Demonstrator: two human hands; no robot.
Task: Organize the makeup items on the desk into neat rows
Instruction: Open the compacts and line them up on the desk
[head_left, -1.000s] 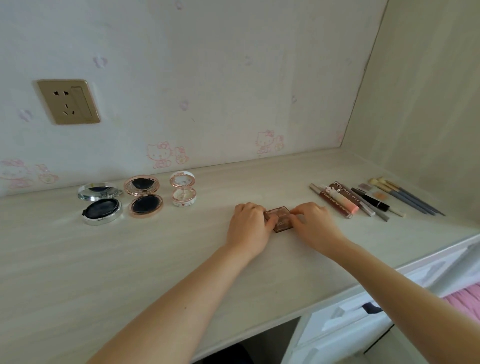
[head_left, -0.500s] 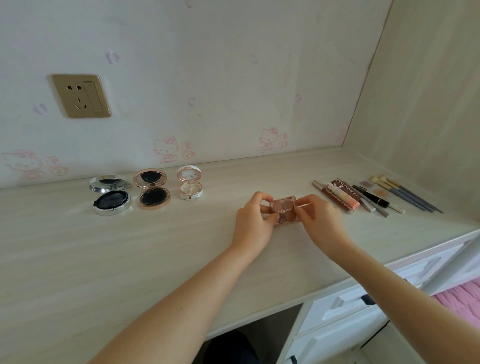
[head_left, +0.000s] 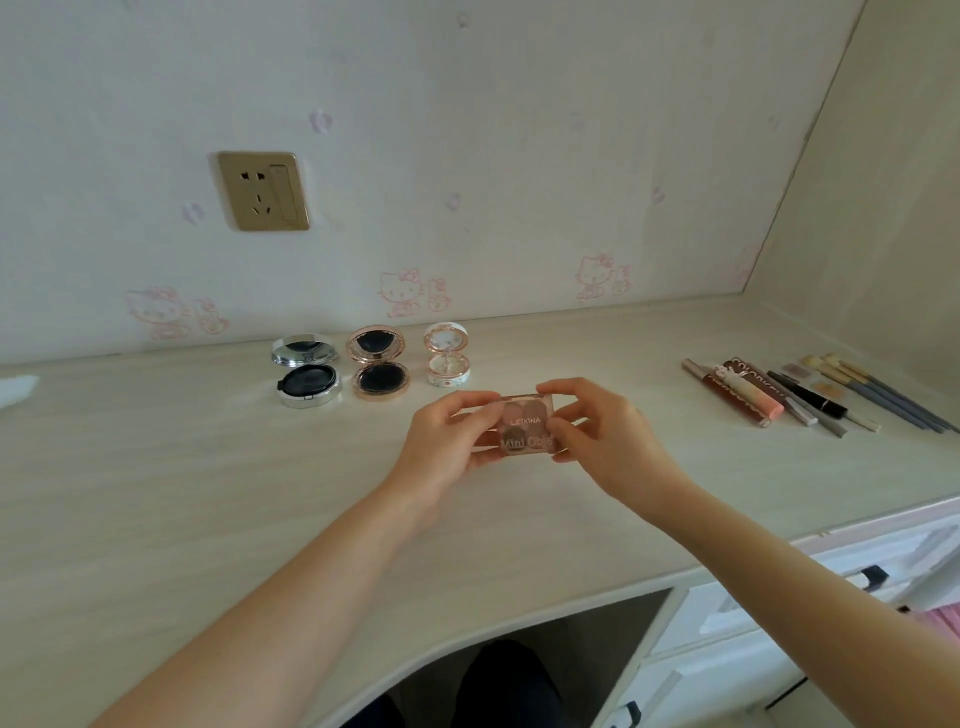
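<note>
Pinching eyeshadow palette (head_left: 525, 427) between left hand (head_left: 447, 441) and right hand (head_left: 602, 434); palette ends hidden by fingers.

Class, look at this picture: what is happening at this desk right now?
A person holds a small eyeshadow palette above the desk, left hand and right hand each pinching an end. Three open compacts stand in a row near the wall. Tubes and brushes lie side by side at the right.

free: bare counter (head_left: 156, 493) front and left | blocked: three open compacts (head_left: 371, 371) at back; tubes and brushes (head_left: 810, 397) right
</note>
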